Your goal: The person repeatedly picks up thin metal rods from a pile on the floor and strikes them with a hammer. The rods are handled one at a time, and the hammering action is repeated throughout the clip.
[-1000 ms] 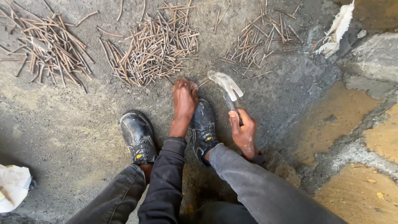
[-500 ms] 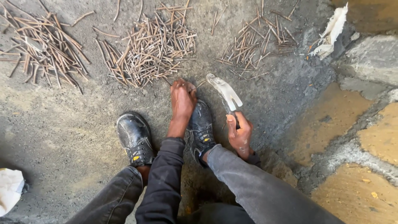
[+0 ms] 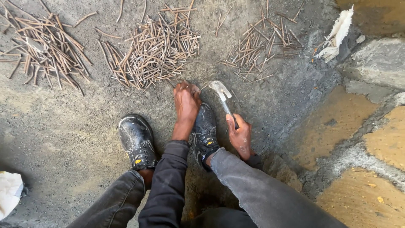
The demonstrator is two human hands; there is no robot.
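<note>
The person crouches over a rough grey concrete floor (image 3: 63, 139), and the right shoe (image 3: 205, 131) makes the handiest marker here. The left hand (image 3: 186, 100) reaches down just beyond that shoe's toe, fingers bunched together and pressed to the ground, pinching something thin there; it looks like a nail, though it is too small to be sure. The right hand (image 3: 239, 136) sits just to the right of the shoe, fist clamped around the handle of a hammer (image 3: 224, 98). The hammer's pale metal head lies ahead of that hand, up past the shoe's toe, tilted toward the left hand and just beside its fingertips; whether it touches them I cannot tell.

Beyond the shoe lie 3 loose heaps of rusty nails: the middle pile (image 3: 152, 50) straight ahead and nearest the left hand, a left pile (image 3: 44, 48) well off to the side, and a thinner right pile (image 3: 263, 46) past the hammer head. The left shoe (image 3: 137, 141) stands near the right one. A torn white scrap (image 3: 336, 34) lies far to the right by the yellowish slabs (image 3: 337, 122).
</note>
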